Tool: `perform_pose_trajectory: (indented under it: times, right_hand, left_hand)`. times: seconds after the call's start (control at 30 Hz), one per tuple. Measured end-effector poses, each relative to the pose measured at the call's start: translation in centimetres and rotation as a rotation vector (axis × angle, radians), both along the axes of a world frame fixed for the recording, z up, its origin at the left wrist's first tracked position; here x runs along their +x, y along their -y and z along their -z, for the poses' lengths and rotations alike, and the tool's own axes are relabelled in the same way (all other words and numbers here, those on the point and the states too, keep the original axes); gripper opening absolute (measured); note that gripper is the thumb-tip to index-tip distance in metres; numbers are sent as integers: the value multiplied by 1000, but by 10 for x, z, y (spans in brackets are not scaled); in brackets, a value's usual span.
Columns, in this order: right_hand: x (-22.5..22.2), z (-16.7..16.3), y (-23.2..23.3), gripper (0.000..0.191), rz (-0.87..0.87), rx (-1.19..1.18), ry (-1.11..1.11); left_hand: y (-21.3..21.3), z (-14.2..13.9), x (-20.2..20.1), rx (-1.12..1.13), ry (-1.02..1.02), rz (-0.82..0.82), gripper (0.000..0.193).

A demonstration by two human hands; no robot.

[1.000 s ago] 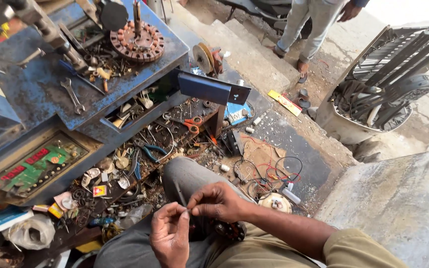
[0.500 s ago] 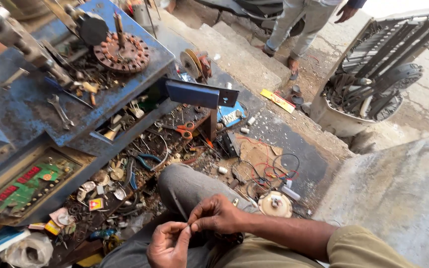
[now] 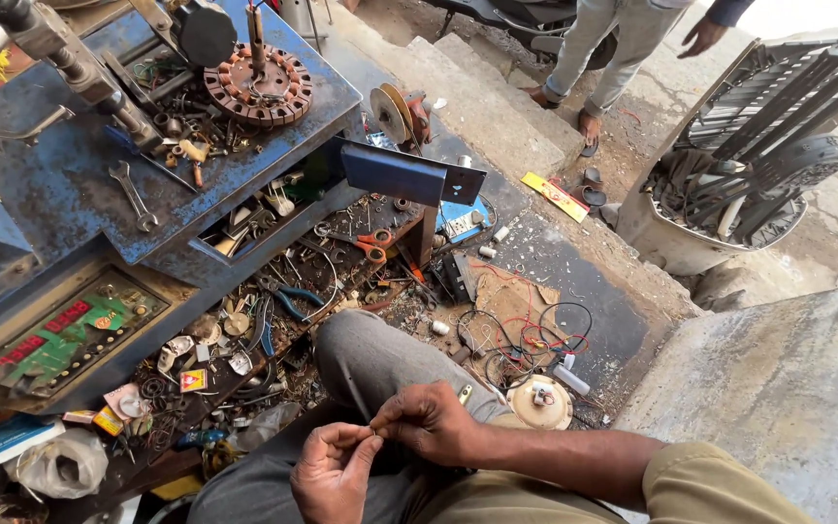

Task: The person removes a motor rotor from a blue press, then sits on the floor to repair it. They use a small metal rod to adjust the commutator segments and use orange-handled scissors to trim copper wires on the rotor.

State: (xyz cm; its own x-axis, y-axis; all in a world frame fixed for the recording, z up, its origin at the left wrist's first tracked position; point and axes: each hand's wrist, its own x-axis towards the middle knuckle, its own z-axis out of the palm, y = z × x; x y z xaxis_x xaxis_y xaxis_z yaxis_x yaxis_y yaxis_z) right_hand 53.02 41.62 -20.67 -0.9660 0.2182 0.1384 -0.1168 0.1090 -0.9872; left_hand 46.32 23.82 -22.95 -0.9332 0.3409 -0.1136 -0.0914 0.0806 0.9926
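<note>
Both hands meet low in the view, over the person's lap and grey-trousered knee (image 3: 361,354). Left hand (image 3: 330,475) palm-up, fingers curled in, thumb and forefinger pinched at the tip. Right hand (image 3: 429,422) knuckles up, closed to a pinch too, its fingertips touching the left's. Between the two pinches — a thin wire (image 3: 372,430), barely visible; only a short bit shows, too small to tell its length or colour for sure. Its long axis seems to run across from one pinch to the other, roughly left-right in the view. Neither hand is nearer; both already have it.

Around them:
- blue metal workbench (image 3: 70,184) up and to the left, well apart from the hands
- copper-wound fan stator (image 3: 259,85) on the bench top, a spanner (image 3: 133,194) lying near it
- green circuit board (image 3: 60,335) in a lower tray
- orange-handled scissors (image 3: 372,245) and blue-handled pliers (image 3: 288,299) among the floor clutter, beyond the knee
- round cream motor cover (image 3: 540,403) just right of the hands, tangle of red and black wires (image 3: 526,330) behind it
- another person's legs (image 3: 598,49) at the top, near a grey fan grille (image 3: 758,146)
</note>
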Motion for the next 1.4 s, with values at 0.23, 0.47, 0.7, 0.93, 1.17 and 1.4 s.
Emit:
perform_pose_trajectory:
  times: [0.23,0.47,0.7,0.93,1.17,1.4]
  right_hand:
    - [1,5,-4,14,-100,-47,7]
    - [1,-23,-12,39,-141,158,-149]
    - [18,-31,-20,73,36,750,92]
    - [51,-1,-39,46,-7,231,375]
    - [75,22,-52,43,-18,-157,343]
    - [94,73,-55,47,64,-104,573]
  left_hand:
    - [1,-5,-2,-31,77,34,22]
    - [-13,15,0,108,-36,-32,13]
    - [0,62,31,168,301,-204,15]
    - [-9,46,50,18,-131,37,13]
    - [-37,-28,39,-91,-480,211,16]
    - [-45,-22,46,1,-574,130,19]
